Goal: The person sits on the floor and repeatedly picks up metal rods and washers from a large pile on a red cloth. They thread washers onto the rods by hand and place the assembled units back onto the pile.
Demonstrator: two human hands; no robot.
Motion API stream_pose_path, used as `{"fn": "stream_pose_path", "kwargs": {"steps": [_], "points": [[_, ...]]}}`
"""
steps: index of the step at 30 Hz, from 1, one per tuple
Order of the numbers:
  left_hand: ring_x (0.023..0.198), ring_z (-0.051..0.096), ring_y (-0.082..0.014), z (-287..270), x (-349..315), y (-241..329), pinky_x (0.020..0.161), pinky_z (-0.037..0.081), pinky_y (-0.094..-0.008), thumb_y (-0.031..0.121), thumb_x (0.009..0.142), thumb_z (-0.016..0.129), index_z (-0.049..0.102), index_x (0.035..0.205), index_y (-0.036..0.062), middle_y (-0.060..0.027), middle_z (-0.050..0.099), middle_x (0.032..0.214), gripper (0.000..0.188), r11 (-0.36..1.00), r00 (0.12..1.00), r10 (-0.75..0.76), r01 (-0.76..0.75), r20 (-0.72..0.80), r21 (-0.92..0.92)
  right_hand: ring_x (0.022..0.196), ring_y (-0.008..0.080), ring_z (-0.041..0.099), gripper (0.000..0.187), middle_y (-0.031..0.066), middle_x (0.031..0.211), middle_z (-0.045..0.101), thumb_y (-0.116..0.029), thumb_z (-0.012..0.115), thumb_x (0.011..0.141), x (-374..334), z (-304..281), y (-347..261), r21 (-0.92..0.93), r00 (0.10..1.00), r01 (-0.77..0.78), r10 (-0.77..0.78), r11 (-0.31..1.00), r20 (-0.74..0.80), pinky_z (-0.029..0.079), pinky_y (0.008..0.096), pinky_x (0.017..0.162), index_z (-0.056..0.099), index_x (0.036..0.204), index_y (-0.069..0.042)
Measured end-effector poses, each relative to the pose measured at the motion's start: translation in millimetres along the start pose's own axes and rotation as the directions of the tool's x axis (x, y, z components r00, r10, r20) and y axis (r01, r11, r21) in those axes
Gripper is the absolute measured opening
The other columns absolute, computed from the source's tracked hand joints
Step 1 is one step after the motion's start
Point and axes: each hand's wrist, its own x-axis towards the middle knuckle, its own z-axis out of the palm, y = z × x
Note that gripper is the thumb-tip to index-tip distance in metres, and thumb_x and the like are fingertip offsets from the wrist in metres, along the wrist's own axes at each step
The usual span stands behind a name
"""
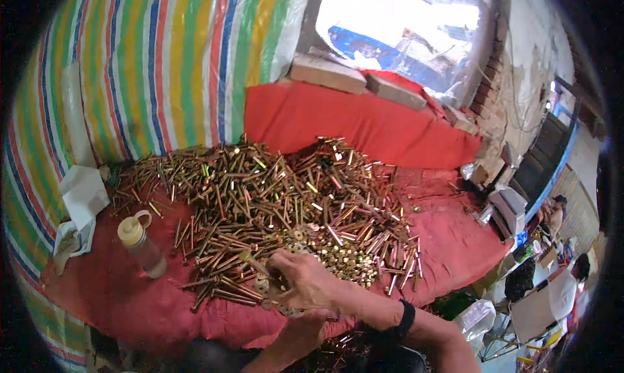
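Observation:
A big heap of brass-coloured bolts (273, 197) lies on a red cloth (130, 295). At its near side sits a patch of small round washers and nuts (338, 253). My right hand (302, 279), with a black band on the wrist, rests at the near edge of the heap, fingers bent down over loose washers (262, 284). Whether it grips any is hidden. Just below it, at the cloth's front edge, my left hand (305, 327) is cupped palm up with several small round washers (286, 310) in it.
A clear plastic bottle with a cream cap (142, 246) lies on the cloth at the left. White bags (81, 201) sit beyond it against a striped tarpaulin (162, 67). Bricks (328, 74) lie on the raised red ledge behind. Other people (552, 214) are at the far right.

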Motion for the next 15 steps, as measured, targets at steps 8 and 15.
{"fn": "stream_pose_path", "kwargs": {"steps": [8,15], "points": [[0.087,0.069,-0.0427,-3.5,9.2,-3.3,0.075,0.056,-0.0505,0.011,0.086,0.077,0.064,0.102,0.001,-0.0203,0.067,0.095,0.023,0.98,0.985,-0.171,0.17,0.008,-0.101,0.089,0.0125,0.065,0.016,0.0041,0.096,0.069,0.0,0.076,0.087,-96.6,-73.7,-74.3,0.59,0.808,-0.354,0.555,0.726,-0.197,0.054,0.0306,0.08,0.065,0.099,-0.003],[0.091,0.069,-0.0413,4.4,12.6,-17.1,0.078,0.055,-0.0481,0.011,0.081,0.083,0.067,0.098,0.0001,-0.0199,0.069,0.096,0.026,0.956,0.953,-0.291,0.286,-0.091,-0.061,0.078,0.0163,0.072,0.017,0.0112,0.097,0.075,0.0,0.082,0.086,-155.9,-86.8,-91.8,0.495,0.623,-0.528,0.711,0.69,-0.326,0.058,0.0294,0.072,0.075,0.1,0.007]]}}
